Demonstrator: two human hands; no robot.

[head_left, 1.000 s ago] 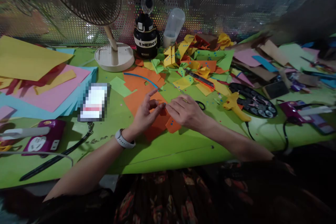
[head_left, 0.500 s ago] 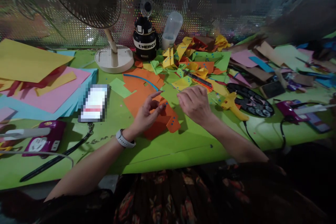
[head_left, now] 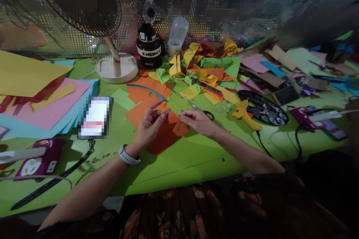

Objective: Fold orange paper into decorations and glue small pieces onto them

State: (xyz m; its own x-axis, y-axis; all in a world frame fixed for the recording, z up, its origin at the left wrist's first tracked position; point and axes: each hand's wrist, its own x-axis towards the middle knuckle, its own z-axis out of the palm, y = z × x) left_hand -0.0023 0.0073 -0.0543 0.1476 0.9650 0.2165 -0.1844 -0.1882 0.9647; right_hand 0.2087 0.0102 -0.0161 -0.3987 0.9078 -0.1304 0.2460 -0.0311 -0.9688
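My left hand (head_left: 149, 127), with a white watch on the wrist, rests on a folded orange paper piece (head_left: 165, 130) dotted with blue, its thumb and forefinger pinched over a tiny blue dot. My right hand (head_left: 198, 121) lies just right of it, fingertips together on the orange piece's right corner (head_left: 181, 129). What, if anything, those fingers pinch is too small to see. Black-handled scissors (head_left: 209, 114) lie behind my right hand.
A fan base (head_left: 116, 68), a black bottle (head_left: 148, 46) and a pile of folded coloured paper (head_left: 196, 71) stand behind. Paper stacks (head_left: 42, 97) and a phone (head_left: 94, 117) lie left. Right: a yellow glue gun (head_left: 246, 114), a dark palette (head_left: 265, 108), a purple tool (head_left: 308, 115).
My right hand went up towards the paper pile, then came back down to the orange piece beside my left hand. The view shifted slightly right and down.
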